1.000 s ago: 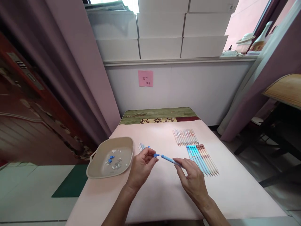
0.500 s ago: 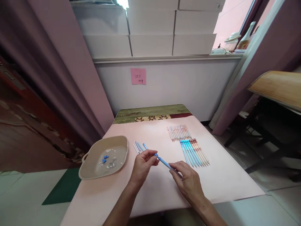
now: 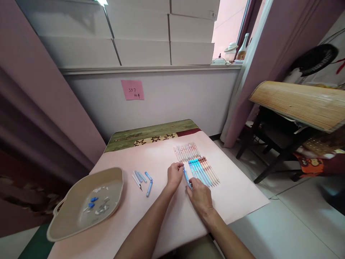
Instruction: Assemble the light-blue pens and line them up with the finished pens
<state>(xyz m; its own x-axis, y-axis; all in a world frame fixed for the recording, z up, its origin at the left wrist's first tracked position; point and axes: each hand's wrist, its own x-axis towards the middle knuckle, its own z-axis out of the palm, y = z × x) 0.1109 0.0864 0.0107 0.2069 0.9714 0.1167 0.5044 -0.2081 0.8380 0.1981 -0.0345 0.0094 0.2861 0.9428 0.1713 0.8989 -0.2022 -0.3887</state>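
A blue pen (image 3: 186, 176) is held between my two hands, just left of the rows on the table. My left hand (image 3: 174, 175) pinches near its far end, while the fingers of my right hand (image 3: 199, 195) close around its near end, partly hiding it. Beside it lies a row of bright blue pens (image 3: 199, 172), followed by brown-topped cream pens (image 3: 209, 171). Behind these is a row of clear, patterned pens (image 3: 186, 151). To the left are blue pen pieces (image 3: 149, 188) and several pale pen parts (image 3: 139, 177).
A beige basin (image 3: 67, 223) with blue and white bits stands at the table's left. Pink sheeting (image 3: 126, 212) covers most of the table. A pink note (image 3: 132, 90) is on the wall behind. A dark chair (image 3: 265, 144) stands to the right.
The view has turned to the right. Both hands have carried the blue pen right, next to the bright blue row, and it now points more away from me.
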